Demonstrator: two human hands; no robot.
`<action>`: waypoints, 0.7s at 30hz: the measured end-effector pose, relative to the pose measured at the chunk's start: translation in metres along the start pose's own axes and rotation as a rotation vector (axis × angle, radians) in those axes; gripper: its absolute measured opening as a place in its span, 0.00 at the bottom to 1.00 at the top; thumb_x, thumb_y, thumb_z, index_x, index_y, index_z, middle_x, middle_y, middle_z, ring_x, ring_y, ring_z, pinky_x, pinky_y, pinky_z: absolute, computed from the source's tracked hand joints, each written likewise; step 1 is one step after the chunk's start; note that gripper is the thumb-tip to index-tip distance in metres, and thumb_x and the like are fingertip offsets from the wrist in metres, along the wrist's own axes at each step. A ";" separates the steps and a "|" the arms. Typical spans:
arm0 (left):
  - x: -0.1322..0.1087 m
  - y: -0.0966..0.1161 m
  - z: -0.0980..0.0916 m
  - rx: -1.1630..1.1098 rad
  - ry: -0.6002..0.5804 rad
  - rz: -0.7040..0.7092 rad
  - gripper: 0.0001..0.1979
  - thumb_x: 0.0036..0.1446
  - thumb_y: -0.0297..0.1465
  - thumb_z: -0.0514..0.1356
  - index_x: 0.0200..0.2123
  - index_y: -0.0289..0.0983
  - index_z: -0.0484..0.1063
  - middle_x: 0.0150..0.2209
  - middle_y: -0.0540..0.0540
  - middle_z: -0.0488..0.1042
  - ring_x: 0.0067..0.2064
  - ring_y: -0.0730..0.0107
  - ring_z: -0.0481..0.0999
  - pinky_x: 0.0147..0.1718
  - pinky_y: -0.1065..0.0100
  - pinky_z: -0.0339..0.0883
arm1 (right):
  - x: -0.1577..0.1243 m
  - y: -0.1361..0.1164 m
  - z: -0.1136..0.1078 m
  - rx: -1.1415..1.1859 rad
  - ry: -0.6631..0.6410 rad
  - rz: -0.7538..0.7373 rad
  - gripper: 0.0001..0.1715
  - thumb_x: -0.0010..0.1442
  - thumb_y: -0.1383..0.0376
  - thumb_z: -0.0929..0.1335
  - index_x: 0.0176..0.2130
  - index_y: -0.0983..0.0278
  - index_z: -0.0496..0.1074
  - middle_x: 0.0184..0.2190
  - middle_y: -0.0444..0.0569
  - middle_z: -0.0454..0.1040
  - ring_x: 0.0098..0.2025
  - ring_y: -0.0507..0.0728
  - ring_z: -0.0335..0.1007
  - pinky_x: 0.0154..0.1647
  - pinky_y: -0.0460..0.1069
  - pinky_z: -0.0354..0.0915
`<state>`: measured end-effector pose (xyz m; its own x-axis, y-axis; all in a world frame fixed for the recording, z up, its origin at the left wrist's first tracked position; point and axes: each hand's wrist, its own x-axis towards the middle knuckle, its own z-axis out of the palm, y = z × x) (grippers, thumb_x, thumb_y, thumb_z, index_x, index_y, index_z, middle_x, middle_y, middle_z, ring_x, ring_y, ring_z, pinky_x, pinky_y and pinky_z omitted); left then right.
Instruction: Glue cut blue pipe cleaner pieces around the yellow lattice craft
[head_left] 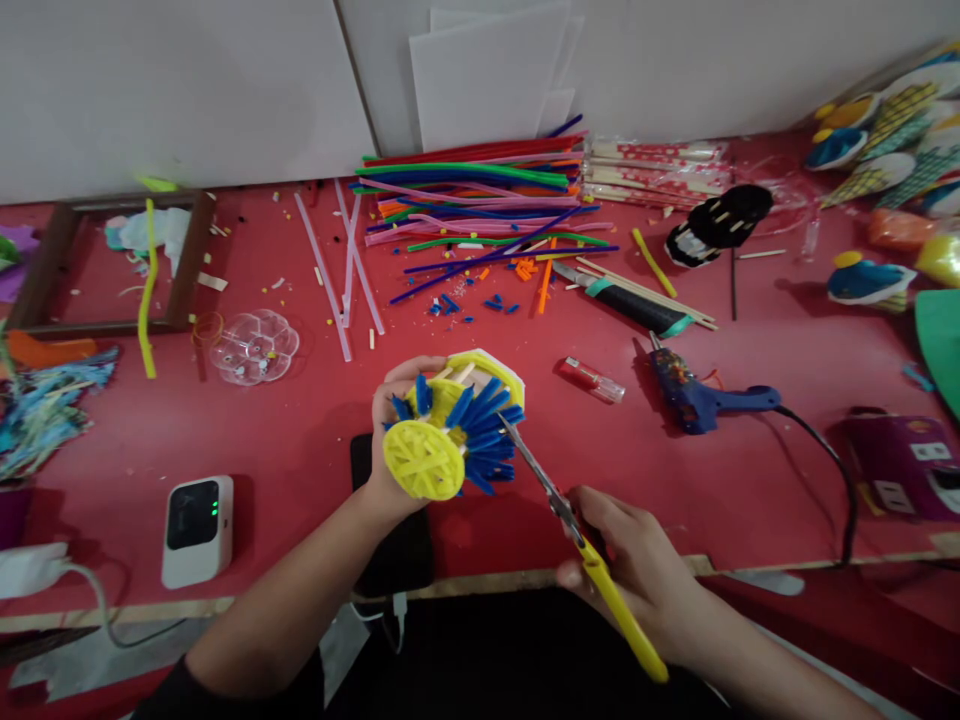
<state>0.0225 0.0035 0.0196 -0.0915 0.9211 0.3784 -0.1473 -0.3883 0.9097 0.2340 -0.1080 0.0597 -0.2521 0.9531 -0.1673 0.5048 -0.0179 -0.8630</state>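
My left hand (379,465) is closed around a pipe-cleaner craft (424,460). It has a round yellow latticed disc in front, a fan of short blue pipe-cleaner pieces (487,435) beside it, and a yellow-edged, pale-backed part (501,372) behind. Some of my left fingers are hidden behind the craft. My right hand (645,575) grips a pair of scissors (553,497) with yellow handles. The blade tips point up and left, at the outer edge of the blue pieces; whether they touch cannot be made out.
Coloured pipe cleaners (480,185) lie piled at the back, with blue scraps (450,305) before them. To the right are a utility knife (630,302), a red-capped tube (589,380) and a corded blue glue gun (697,400). A black phone (394,555) and a white device (196,530) lie left.
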 end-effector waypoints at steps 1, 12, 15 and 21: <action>0.000 0.000 -0.001 0.008 -0.008 0.008 0.24 0.39 0.26 0.76 0.40 0.44 0.74 0.48 0.48 0.80 0.48 0.61 0.81 0.48 0.59 0.77 | 0.000 0.001 0.001 0.002 0.003 -0.009 0.29 0.63 0.40 0.64 0.28 0.60 0.56 0.21 0.39 0.61 0.21 0.48 0.50 0.20 0.45 0.49; 0.000 -0.001 0.000 -0.035 -0.023 0.011 0.20 0.44 0.29 0.75 0.39 0.45 0.73 0.47 0.50 0.80 0.50 0.61 0.80 0.48 0.60 0.78 | -0.004 0.010 0.006 0.010 -0.016 -0.024 0.25 0.62 0.48 0.69 0.28 0.59 0.56 0.22 0.39 0.61 0.22 0.48 0.53 0.20 0.45 0.50; 0.000 0.001 0.002 -0.096 0.014 -0.044 0.13 0.49 0.30 0.72 0.37 0.45 0.74 0.45 0.51 0.80 0.48 0.64 0.80 0.46 0.62 0.78 | -0.006 0.012 0.007 0.025 -0.029 -0.009 0.25 0.63 0.49 0.69 0.27 0.59 0.55 0.21 0.38 0.61 0.21 0.48 0.52 0.20 0.44 0.50; -0.003 0.002 -0.002 -0.143 -0.023 -0.182 0.19 0.46 0.29 0.74 0.41 0.47 0.75 0.49 0.50 0.78 0.50 0.65 0.79 0.51 0.63 0.76 | -0.003 0.011 0.005 0.032 0.004 0.051 0.27 0.62 0.45 0.68 0.27 0.60 0.55 0.20 0.38 0.60 0.21 0.48 0.51 0.20 0.44 0.50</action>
<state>0.0208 -0.0006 0.0202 -0.0282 0.9762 0.2152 -0.2976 -0.2137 0.9305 0.2362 -0.1121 0.0485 -0.2238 0.9519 -0.2094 0.4905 -0.0756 -0.8681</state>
